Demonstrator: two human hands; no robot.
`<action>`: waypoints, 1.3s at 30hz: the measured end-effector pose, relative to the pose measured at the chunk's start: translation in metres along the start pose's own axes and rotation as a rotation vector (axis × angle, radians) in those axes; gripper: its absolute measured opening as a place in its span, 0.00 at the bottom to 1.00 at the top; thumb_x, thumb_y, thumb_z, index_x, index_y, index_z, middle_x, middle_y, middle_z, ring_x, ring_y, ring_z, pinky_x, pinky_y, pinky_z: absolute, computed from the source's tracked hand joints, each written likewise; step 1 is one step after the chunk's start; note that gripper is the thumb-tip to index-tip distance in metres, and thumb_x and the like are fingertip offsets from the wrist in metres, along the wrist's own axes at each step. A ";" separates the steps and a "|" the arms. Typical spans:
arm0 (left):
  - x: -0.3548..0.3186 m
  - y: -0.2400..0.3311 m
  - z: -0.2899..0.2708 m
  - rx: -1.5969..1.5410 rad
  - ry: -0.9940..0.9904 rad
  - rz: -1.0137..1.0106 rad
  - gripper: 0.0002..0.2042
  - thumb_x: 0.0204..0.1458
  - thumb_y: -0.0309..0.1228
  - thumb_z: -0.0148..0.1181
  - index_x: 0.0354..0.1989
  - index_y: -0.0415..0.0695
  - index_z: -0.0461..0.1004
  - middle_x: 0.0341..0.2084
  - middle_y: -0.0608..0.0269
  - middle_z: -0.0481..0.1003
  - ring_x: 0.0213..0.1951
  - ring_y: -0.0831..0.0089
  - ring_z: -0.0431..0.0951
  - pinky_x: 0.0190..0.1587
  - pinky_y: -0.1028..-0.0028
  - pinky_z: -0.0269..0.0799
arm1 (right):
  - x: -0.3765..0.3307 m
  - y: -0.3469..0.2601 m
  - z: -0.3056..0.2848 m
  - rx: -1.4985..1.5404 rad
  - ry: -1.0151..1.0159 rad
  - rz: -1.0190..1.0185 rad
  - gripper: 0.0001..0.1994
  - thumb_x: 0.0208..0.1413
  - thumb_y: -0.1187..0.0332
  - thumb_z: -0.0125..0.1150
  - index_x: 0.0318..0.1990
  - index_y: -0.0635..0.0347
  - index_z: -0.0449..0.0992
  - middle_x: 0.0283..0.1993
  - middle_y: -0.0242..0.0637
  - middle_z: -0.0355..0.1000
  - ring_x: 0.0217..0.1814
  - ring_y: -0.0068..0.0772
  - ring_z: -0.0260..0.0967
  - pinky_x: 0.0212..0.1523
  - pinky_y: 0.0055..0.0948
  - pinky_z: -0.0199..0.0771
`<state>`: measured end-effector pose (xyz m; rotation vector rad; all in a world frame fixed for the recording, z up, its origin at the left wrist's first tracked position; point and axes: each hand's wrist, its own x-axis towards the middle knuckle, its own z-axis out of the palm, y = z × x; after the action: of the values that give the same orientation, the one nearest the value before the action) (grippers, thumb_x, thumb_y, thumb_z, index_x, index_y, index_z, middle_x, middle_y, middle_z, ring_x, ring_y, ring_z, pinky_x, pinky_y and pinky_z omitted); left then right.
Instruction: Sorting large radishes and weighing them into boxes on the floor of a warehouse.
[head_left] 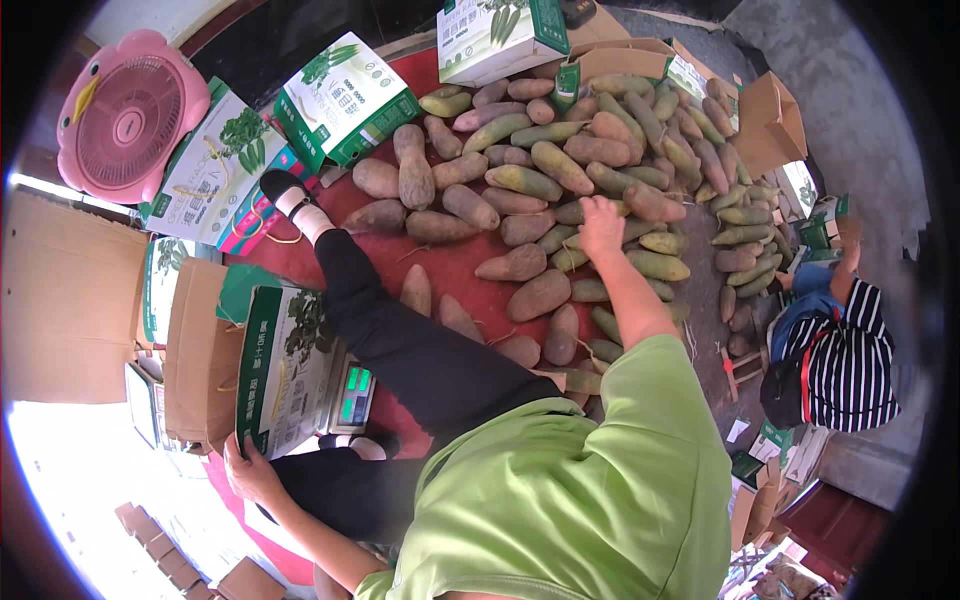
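Pink fan; green-and-white cartons; red mat; brown-green tubers; black-and-white striped shirt.

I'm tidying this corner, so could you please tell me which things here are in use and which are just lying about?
In use:
- right hand reaching into the pile of green-brown gourds
- left hand on the open green-and-white carton
- scale beside it

Lying about:
- pink fan
- printed cartons behind the pile
- plain cardboard

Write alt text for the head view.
A person's right hand reaches into a heap of long green-brown fruits on a red mat, while the left hand grips a green-printed carton on a scale.
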<state>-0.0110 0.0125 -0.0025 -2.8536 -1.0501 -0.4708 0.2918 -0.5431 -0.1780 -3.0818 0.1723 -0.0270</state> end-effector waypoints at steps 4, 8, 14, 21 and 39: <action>0.000 -0.001 0.002 -0.013 0.012 0.018 0.09 0.52 0.33 0.56 0.42 0.51 0.74 0.32 0.60 0.78 0.33 0.58 0.78 0.33 0.63 0.70 | 0.022 0.042 -0.018 -0.125 0.099 0.089 0.25 0.47 0.72 0.58 0.55 0.45 0.65 0.59 0.33 0.60 0.60 0.39 0.57 0.52 0.47 0.64; 0.000 -0.002 0.002 -0.006 0.024 0.033 0.09 0.52 0.33 0.56 0.42 0.51 0.74 0.31 0.60 0.78 0.33 0.58 0.78 0.33 0.63 0.70 | 0.035 0.067 -0.032 -0.196 0.019 0.218 0.29 0.50 0.71 0.55 0.62 0.43 0.59 0.65 0.32 0.55 0.66 0.38 0.52 0.57 0.49 0.59; 0.000 -0.006 0.005 0.008 0.010 0.024 0.09 0.52 0.33 0.57 0.42 0.50 0.74 0.31 0.60 0.78 0.33 0.58 0.78 0.33 0.63 0.70 | 0.039 0.092 -0.032 -0.236 -0.130 0.219 0.28 0.53 0.71 0.54 0.62 0.43 0.58 0.62 0.31 0.57 0.66 0.37 0.53 0.56 0.49 0.62; -0.001 -0.002 0.004 -0.010 -0.015 0.008 0.08 0.53 0.34 0.56 0.40 0.49 0.73 0.31 0.59 0.77 0.33 0.57 0.77 0.33 0.62 0.70 | 0.045 0.094 -0.029 -0.362 -0.125 0.158 0.17 0.55 0.70 0.51 0.54 0.47 0.65 0.52 0.32 0.62 0.58 0.35 0.60 0.50 0.45 0.65; -0.006 0.002 -0.005 -0.010 -0.026 -0.081 0.07 0.53 0.32 0.54 0.39 0.50 0.73 0.34 0.62 0.76 0.38 0.57 0.76 0.34 0.62 0.69 | 0.001 0.014 -0.010 0.216 -0.083 0.025 0.35 0.32 0.68 0.74 0.52 0.53 0.62 0.53 0.38 0.62 0.59 0.46 0.59 0.53 0.43 0.67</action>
<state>-0.0151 0.0067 0.0003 -2.8419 -1.1742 -0.4473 0.2907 -0.5579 -0.1687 -2.8590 0.1910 0.0774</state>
